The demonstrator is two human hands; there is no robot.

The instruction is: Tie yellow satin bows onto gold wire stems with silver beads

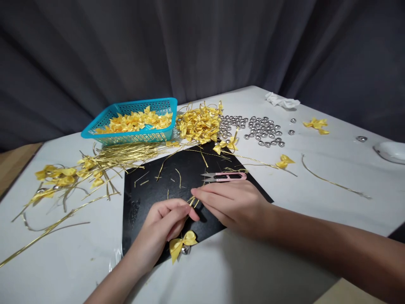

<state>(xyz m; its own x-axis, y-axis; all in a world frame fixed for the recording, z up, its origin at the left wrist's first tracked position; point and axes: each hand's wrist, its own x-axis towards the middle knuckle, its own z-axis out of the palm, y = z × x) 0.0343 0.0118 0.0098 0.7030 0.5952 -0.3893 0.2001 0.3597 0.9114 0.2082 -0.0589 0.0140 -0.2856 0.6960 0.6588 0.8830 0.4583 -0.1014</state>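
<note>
My left hand (pixel 169 219) pinches a thin gold cord (pixel 191 200) between thumb and fingers, above a black mat (pixel 152 185). At the same cord, the fingertips of my right hand (pixel 237 204) are pressed together, close to the left fingers. Below my left hand hangs or lies a yellow ribbon bow (pixel 182 243) with a silver bead (pixel 186 250) under it; its link to the cord is partly hidden by the fingers. Just beyond my right hand, pink thread snips (pixel 226 176) rest on the mat among short gold cord scraps.
A teal basket (pixel 136 137) of yellow bows stands at the back left. Beside it lie a heap of corded bows (pixel 201 122) and many silver beads (pixel 264 128). A bundle of gold cords (pixel 126 154) lies left. At right are a white dish (pixel 390 152) and crumpled white tissue (pixel 281 101).
</note>
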